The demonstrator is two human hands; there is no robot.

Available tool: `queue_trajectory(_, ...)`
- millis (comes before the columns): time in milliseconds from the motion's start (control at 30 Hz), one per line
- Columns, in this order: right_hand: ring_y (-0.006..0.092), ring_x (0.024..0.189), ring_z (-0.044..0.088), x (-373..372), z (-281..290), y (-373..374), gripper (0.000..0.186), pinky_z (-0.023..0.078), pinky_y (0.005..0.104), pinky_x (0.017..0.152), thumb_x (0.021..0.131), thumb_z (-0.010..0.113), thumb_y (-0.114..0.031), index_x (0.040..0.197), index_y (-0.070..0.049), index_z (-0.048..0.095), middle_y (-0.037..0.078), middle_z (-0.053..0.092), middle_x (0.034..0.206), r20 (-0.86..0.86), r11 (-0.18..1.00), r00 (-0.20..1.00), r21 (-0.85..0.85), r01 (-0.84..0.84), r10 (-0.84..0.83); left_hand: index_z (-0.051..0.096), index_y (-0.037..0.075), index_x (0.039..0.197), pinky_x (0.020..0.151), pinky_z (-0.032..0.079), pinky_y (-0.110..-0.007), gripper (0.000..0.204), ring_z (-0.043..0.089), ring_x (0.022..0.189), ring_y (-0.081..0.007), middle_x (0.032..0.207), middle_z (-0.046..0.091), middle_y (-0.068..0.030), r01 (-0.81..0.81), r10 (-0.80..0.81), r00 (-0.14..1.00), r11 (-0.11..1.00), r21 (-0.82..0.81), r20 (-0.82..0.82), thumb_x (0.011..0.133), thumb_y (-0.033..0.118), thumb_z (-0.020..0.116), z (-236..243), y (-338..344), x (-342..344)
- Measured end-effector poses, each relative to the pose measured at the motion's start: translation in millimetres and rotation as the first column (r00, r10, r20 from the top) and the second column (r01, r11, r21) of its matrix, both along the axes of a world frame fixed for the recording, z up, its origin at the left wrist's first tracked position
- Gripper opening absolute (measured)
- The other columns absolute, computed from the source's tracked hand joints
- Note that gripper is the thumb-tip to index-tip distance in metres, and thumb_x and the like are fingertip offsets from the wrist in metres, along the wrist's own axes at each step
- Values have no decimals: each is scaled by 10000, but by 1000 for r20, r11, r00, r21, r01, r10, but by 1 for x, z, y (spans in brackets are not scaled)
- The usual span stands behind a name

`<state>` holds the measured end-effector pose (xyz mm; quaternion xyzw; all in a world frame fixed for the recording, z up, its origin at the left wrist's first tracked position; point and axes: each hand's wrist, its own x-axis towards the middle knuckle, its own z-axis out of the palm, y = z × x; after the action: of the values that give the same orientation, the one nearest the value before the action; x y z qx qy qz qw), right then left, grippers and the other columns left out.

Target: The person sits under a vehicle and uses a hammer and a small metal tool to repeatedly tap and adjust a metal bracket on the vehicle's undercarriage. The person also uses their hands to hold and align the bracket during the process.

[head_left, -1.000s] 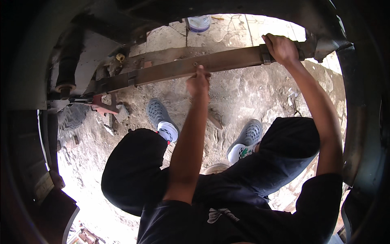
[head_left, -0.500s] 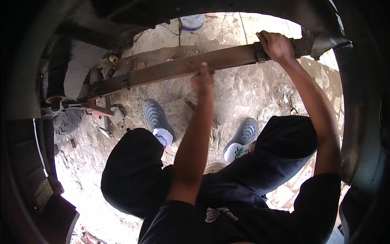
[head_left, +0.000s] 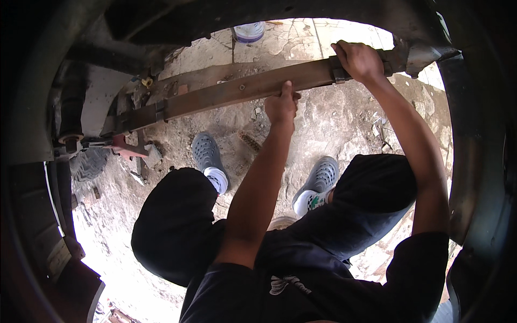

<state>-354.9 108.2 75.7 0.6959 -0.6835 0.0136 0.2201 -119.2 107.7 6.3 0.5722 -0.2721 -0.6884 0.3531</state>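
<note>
A long, brown, rusty leaf spring (head_left: 215, 97) runs across the upper part of the head view, sloping up to the right. My right hand (head_left: 362, 62) wraps over it beside a metal clip (head_left: 339, 70) near its right end. At the spring's near edge, right of a small round mark, my left hand (head_left: 281, 106) is closed with the thumb lying up against the metal. Its other fingers curl at the underside and are partly hidden. A second clip (head_left: 160, 110) bands the spring farther left.
Dark vehicle body parts frame the view on both sides and above. A black cylindrical part (head_left: 71, 116) hangs at left, with a reddish metal stand (head_left: 128, 148) near it. A corncob-like brown piece (head_left: 249, 141) lies between my grey clogs (head_left: 207, 153). A white bucket (head_left: 249, 32) stands beyond the spring.
My left hand has slid to the right along the spring's near edge and is sharper now. My right hand keeps its hold at the clip. The view has shifted slightly.
</note>
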Motion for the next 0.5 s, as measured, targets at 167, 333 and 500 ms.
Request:
queue_trajectory(167, 270, 589, 686, -5, -3, 3, 314, 554, 372, 529, 1028, 530, -390, 922, -139, 686, 102, 686, 632, 8, 1000, 1000, -16, 8, -8, 662, 55, 764, 368, 294, -244, 403, 439, 416, -70, 570, 553, 0, -152, 152, 988, 985, 79, 6, 977, 396, 658, -16, -17, 55)
queue_trajectory(333, 278, 585, 690, -3, -3, 2, 323, 554, 383, 529, 1020, 543, -399, 911, -135, 694, 114, 682, 621, 15, 999, 1000, -36, 3, -2, 646, 71, 773, 355, 257, -246, 395, 390, 391, -57, 544, 504, 26, -100, 97, 993, 993, 56, 61, 966, 415, 671, 0, -3, 25)
queue_trajectory(500, 306, 579, 683, 4, 0, 0, 324, 555, 419, 532, 1019, 540, -388, 907, -130, 700, 132, 684, 631, 123, 996, 992, -82, -20, 30, 694, 24, 653, 365, 313, -265, 504, 462, 385, -75, 538, 600, -23, 77, -71, 989, 996, 42, -133, 937, 440, 707, 9, 27, -53)
